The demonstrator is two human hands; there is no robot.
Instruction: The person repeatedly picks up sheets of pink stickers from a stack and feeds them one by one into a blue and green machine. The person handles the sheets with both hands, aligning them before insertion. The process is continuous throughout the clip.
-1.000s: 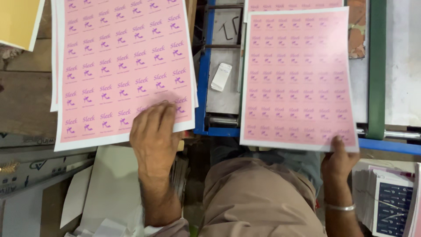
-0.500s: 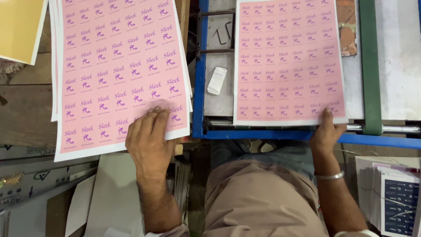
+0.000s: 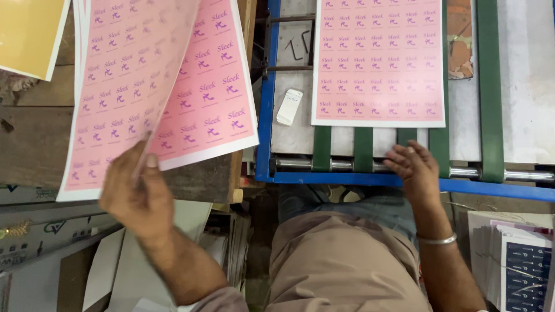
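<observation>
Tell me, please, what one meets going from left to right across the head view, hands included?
Yellow sheet → left hand lifting a pink printed sheet → small white block → pink sheet on the belts → right hand → wide green belt.

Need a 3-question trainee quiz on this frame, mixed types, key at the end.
1. True or false: the left hand is lifting a pink printed sheet off the stack.
2. Which hand grips nothing: (a) left, (b) right?
3. Fill in: the other pink sheet lies on a machine bed with green belts and a ____ frame.

Key:
1. True.
2. (b): the right hand hovers open by the rollers.
3. Blue.
</observation>
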